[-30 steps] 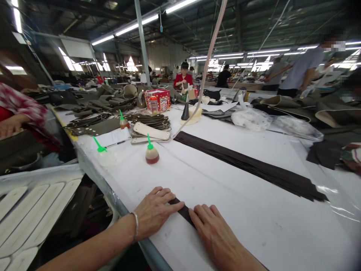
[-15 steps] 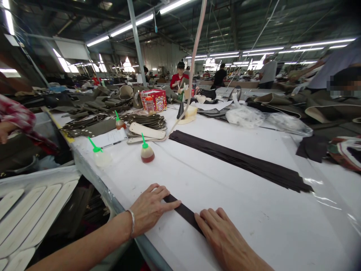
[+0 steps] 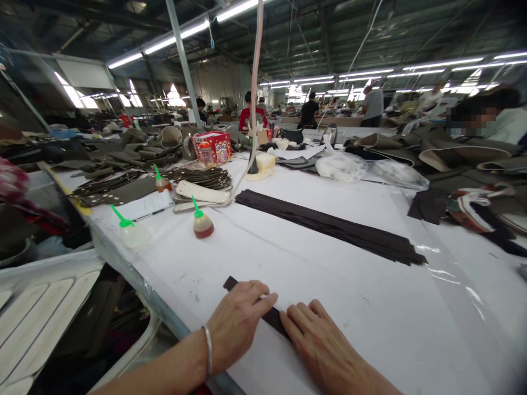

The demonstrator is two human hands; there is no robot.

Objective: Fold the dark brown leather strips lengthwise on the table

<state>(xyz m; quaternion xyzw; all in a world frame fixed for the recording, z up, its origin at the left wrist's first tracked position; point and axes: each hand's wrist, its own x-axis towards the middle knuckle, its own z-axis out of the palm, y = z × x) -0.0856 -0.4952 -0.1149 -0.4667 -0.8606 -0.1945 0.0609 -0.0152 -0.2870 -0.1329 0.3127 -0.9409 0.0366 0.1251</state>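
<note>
Evidently both hands are working one dark brown strip (image 3: 274, 320), which lies slantwise on the white-covered worktable (image 3: 349, 312) near its front edge. The left hand (image 3: 241, 323), with a silvery bracelet (image 3: 208, 349) at the wrist, curls over the strip near its far end; the right hand (image 3: 319, 340) sets bunched fingertips on it just beside. Whether either pinches or merely presses it, I cannot tell. Beyond lies a stack of similar strips (image 3: 325, 226). A green-nozzled squeeze bottle (image 3: 202, 224) holds reddish-brown liquid. Behind it, the paper sheet (image 3: 142, 207) carries marks too faint to read; the red carrier bag (image 3: 222, 144) bears a colourful print, its details too small to decipher.
</note>
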